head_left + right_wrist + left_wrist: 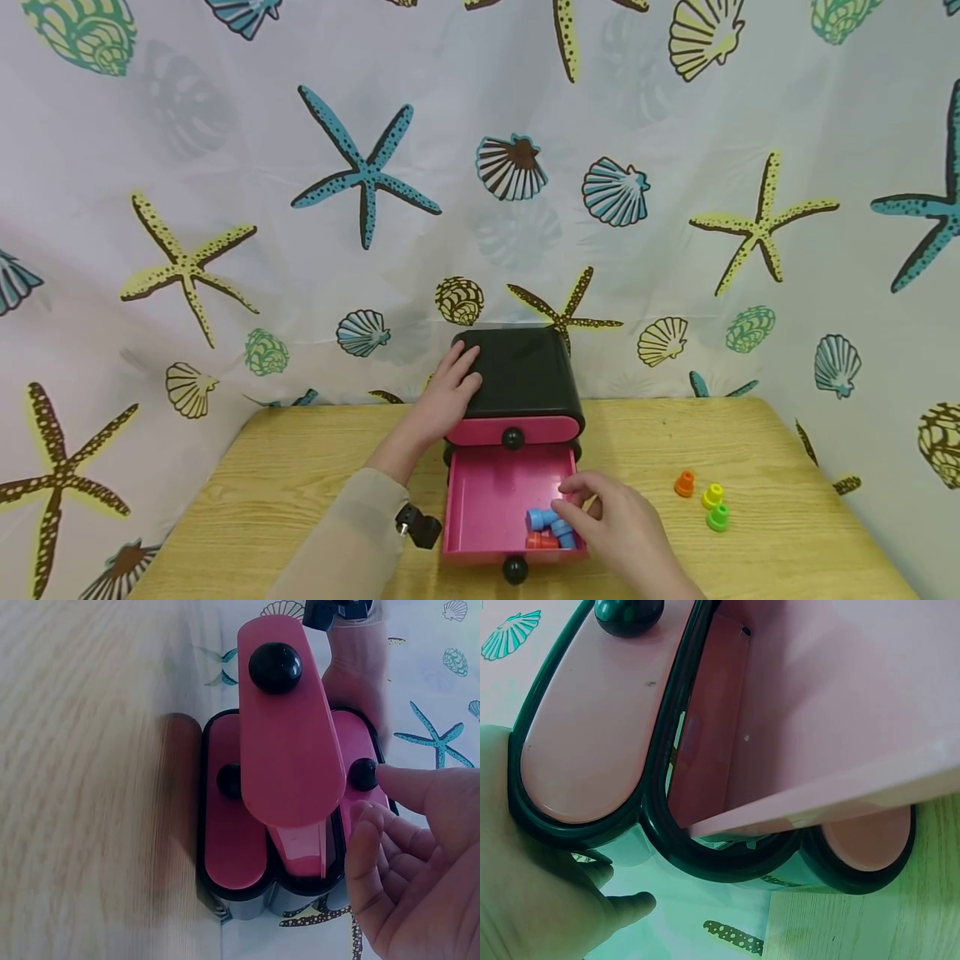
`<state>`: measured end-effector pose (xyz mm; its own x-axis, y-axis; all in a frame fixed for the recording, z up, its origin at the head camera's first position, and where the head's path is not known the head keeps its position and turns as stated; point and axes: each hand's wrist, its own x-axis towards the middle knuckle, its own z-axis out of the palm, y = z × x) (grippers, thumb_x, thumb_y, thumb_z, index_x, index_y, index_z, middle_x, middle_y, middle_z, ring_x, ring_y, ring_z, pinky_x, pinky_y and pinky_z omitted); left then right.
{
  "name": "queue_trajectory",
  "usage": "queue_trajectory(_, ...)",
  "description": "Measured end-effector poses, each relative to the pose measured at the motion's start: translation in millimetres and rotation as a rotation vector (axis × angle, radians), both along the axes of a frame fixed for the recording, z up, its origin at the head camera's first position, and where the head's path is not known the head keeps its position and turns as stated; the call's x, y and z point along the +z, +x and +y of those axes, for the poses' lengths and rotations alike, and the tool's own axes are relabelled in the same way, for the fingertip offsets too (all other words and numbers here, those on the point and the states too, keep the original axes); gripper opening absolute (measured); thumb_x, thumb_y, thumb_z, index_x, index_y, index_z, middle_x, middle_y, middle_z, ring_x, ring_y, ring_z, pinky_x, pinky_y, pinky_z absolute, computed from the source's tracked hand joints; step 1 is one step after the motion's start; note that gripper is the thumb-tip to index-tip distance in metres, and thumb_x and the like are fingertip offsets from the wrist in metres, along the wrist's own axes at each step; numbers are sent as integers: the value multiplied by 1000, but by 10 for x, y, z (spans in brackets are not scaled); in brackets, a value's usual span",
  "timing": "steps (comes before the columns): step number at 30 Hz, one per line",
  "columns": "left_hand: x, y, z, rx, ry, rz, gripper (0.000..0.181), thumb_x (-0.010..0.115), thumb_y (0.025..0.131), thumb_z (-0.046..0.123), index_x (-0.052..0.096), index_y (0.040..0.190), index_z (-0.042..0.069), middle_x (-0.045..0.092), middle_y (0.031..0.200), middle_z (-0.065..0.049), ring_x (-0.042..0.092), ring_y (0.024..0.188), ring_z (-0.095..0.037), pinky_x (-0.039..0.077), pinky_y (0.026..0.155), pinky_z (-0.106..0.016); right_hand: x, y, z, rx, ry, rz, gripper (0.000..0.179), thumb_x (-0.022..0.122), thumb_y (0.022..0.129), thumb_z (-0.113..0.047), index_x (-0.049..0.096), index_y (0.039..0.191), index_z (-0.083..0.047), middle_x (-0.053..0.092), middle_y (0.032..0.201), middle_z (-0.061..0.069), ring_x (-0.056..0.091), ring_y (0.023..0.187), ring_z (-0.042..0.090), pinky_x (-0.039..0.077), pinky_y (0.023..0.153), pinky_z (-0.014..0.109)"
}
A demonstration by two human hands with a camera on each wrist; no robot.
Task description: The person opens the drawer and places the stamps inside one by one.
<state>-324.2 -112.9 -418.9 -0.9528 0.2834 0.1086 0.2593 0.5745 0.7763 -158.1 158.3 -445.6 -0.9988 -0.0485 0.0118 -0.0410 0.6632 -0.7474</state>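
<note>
A small black chest with pink drawers (517,375) stands on the table. My left hand (447,398) rests on the left side of its top, fingers spread. The middle drawer (483,500) is pulled out, its black knob (515,570) facing me. Inside its front right corner lie a few small stepped plastic pegs, including a blue peg (538,519) and a red peg (542,541). Over the drawer's right wall hovers my right hand (622,521), fingers loosely bent. In the right wrist view, no object shows between thumb and fingers of the right hand (420,855).
To the right on the wooden table (315,467) stand an orange peg (684,483), a yellow peg (712,497) and a green peg (717,517). A curtain (420,275) printed with shells and starfish hangs behind and along both sides.
</note>
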Motion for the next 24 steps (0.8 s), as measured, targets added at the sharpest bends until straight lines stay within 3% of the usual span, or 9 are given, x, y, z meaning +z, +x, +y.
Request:
queue_trajectory(6, 13, 16, 7, 4, -10, 1, 66, 39, 116, 40, 27, 178, 21, 3, 186, -2, 3, 170, -31, 14, 133, -62, 17, 98, -6, 34, -33, 14, 25, 85, 99, -39, 79, 114, -20, 69, 91, -10, 59, 78, 14, 49, 64, 26)
queue_trajectory(13, 122, 158, 52, 10, 5, 34, 64, 40, 117, 34, 29, 177, 14, 6, 186, -10, 6, 170, -38, 14, 132, -65, 3, 183, -15, 82, -79, -15, 22, 85, 99, -41, 79, 107, -21, 69, 89, -8, 58, 79, 16, 48, 65, 27)
queue_trajectory(16, 118, 169, 48, 0, 15, 49, 64, 39, 117, 35, 31, 176, 12, 7, 185, -12, 7, 169, -40, 15, 131, -67, -17, 224, -21, 108, -92, -14, 21, 84, 100, -40, 79, 105, -21, 69, 86, -9, 59, 77, 16, 48, 66, 26)
queue_trajectory(21, 100, 143, 37, -3, 21, 37, 65, 40, 117, 37, 30, 177, 15, 6, 186, -9, 5, 170, -38, 14, 131, -66, -55, 288, -39, 135, -111, -14, 18, 83, 101, -40, 81, 104, -23, 70, 84, -11, 60, 75, 16, 49, 67, 25)
queue_trajectory(24, 35, 72, 16, 0, 10, 25, 65, 40, 117, 39, 29, 177, 19, 5, 186, -4, 4, 170, -33, 14, 132, -64, -64, 310, -63, 137, -100, -48, 20, 82, 101, -42, 82, 106, -23, 68, 84, -10, 60, 78, 15, 49, 68, 24)
